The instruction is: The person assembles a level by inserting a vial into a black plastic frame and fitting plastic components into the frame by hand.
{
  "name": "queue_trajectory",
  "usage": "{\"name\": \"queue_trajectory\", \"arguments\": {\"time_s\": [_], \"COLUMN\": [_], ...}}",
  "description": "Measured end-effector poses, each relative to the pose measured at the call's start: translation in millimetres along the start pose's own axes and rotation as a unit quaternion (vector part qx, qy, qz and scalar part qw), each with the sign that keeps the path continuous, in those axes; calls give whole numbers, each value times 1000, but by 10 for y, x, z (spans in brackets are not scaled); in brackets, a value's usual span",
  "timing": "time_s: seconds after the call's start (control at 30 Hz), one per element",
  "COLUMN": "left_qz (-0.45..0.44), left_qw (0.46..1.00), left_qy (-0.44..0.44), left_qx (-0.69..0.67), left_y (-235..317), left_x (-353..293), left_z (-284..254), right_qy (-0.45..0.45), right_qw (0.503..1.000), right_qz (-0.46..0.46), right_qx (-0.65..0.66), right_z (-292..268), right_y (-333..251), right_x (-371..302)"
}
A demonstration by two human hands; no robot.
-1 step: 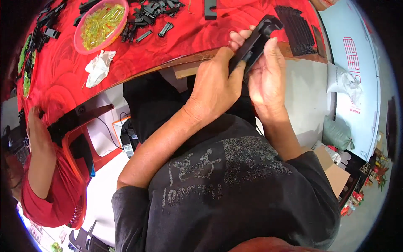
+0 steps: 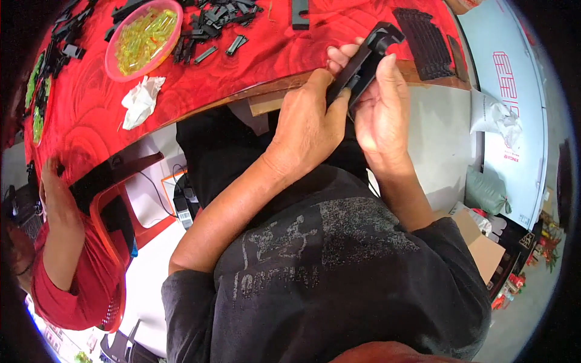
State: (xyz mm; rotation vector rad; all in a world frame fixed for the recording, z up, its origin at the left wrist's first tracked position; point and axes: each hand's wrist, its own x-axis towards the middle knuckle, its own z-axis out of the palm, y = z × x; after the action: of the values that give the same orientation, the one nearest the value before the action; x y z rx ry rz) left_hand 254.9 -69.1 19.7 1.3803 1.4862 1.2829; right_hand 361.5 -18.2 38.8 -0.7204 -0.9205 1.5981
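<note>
A long black plastic housing (image 2: 382, 40) with a notched, hook-like end is held tilted at the table's front edge, looking like a spirit level body. My left hand (image 2: 304, 118) is closed round its lower end, the thumb pressing into the recess along its side. My right hand (image 2: 382, 118) grips the same housing from the right: its fingertips show behind the far side and its thumb lies along the near edge. The part of the housing under my left palm is hidden.
On the red-covered table (image 2: 242, 72) stands a pink bowl (image 2: 112, 66) of yellow clear vials. Beyond lie small black parts (image 2: 221, 21), a similar black housing (image 2: 300, 15) and a row of black strips (image 2: 423, 42). Crumpled tissue (image 2: 142, 103) lies nearer. A red-sleeved person (image 2: 72, 260) sits left.
The whole view has shifted very slightly. Both hands keep their hold on the black housing, with no clear movement against it.
</note>
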Motion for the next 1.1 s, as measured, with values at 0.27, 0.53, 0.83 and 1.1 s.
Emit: {"name": "queue_trajectory", "arguments": {"time_s": [0.27,0.53,0.83,1.1], "left_qz": [-41,-54,-50,-78], "left_qw": [999,999,998,996], "left_qy": [-16,-4,6,24], "left_qx": [-12,-6,27,30], "left_y": [-92,-54,-99,-53], "left_x": [21,79,60,76], "left_z": [70,146,205,252], "right_qy": [-9,3,20,31], "right_qw": [999,999,998,996], "right_qz": [31,36,30,49], "right_qx": [-18,6,52,67], "right_z": [-49,-105,-152,-219], "right_y": [48,18,101,169], "right_x": [-42,-17,-34,11]}}
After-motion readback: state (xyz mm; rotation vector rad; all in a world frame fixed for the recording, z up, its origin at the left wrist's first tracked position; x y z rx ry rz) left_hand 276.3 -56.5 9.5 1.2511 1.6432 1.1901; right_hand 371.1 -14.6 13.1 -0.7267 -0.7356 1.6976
